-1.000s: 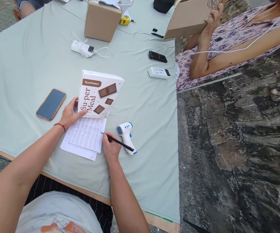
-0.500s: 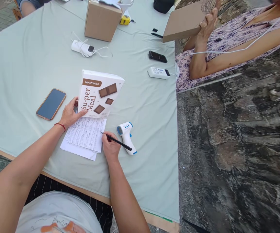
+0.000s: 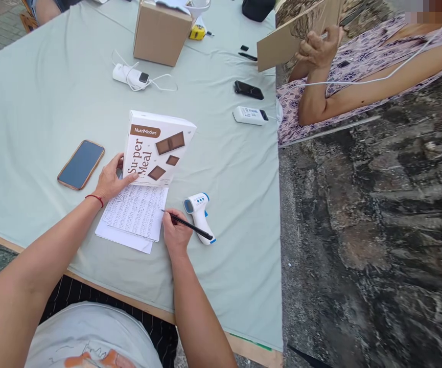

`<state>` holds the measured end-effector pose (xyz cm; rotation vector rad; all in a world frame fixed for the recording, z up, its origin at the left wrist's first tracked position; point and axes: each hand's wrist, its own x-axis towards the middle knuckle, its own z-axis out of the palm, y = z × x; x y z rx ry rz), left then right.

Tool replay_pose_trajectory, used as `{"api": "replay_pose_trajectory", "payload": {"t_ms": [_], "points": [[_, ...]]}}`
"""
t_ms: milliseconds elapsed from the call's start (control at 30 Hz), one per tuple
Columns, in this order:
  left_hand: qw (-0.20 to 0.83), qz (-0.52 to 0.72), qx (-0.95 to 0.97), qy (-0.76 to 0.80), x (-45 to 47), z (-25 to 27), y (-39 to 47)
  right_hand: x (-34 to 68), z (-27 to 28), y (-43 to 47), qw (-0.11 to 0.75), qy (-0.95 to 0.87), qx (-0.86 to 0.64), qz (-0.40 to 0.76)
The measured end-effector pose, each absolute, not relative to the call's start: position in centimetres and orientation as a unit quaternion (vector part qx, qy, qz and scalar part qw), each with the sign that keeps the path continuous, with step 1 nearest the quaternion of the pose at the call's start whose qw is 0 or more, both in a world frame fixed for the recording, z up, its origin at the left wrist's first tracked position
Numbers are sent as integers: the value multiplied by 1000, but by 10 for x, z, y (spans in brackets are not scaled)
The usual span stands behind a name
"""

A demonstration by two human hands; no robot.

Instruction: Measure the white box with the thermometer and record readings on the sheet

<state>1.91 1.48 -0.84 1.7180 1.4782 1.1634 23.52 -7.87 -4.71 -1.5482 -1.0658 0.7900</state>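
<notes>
The left arm [image 3: 44,260] reaches forward and inward, the left grip [image 3: 112,178] closed with its thumb [image 3: 131,177] stretched rightward and the other fingers mostly hidden. The right arm [image 3: 200,312] angles forward and slightly left, wrist [image 3: 178,254] nearly straight, the right grip [image 3: 175,231] curled into a writing-style pinch.
</notes>
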Motion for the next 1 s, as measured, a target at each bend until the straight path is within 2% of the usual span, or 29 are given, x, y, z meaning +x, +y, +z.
{"api": "replay_pose_trajectory", "payload": {"t_ms": [533,667,767,867,1000], "points": [[287,437,649,553,20,-5,14,236,-48,-79,512,-449,-652,333],[289,442,650,547,20,-5,14,237,-49,-80,521,-492,-635,289],[290,440,649,548,19,-4,14,244,-50,-79,522,-564,-602,215],[293,437,650,549,20,-3,13,256,-54,-78,495,-636,-569,162],[290,438,650,549,20,-2,13,270,-58,-78,434,-670,-569,198]]}}
